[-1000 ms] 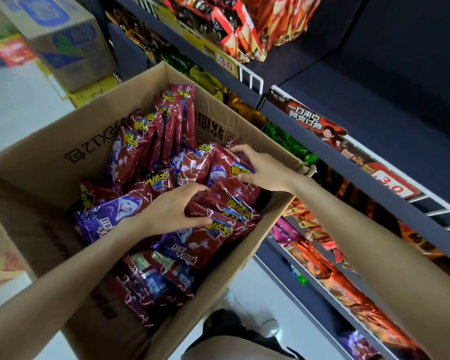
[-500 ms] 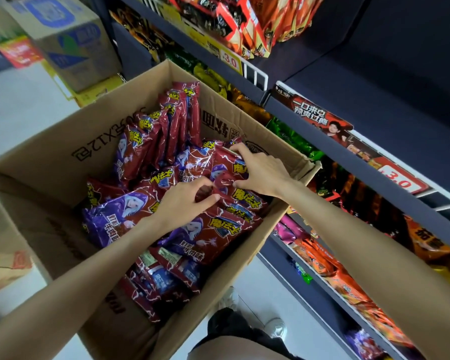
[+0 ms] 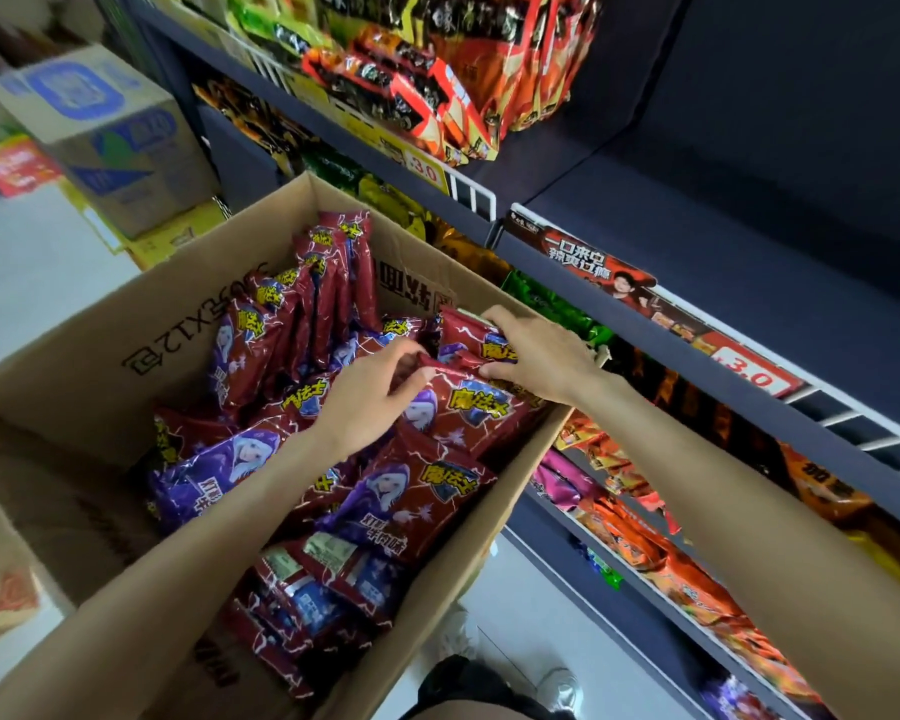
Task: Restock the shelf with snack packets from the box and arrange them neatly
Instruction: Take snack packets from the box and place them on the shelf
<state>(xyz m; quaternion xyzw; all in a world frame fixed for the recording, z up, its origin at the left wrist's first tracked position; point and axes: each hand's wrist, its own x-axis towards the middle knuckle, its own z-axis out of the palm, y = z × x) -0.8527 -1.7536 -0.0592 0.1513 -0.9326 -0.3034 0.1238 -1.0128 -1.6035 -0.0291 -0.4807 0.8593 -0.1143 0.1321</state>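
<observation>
Inside the cardboard box (image 3: 141, 324), both hands are gathering red snack packets (image 3: 468, 407) near its right wall. The left hand (image 3: 370, 397) is pinching a packet edge; the right hand (image 3: 536, 356) is curling partly closed over the top packets. Squaring the stack before lifting toward the bare shelf (image 3: 749, 241) on the far right is probably wisest.

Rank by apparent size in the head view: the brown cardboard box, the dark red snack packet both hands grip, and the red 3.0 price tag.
1. Brown cardboard box, by far the largest.
2. Dark red snack packet.
3. Red 3.0 price tag, smallest, though it sits farther from the camera.
</observation>
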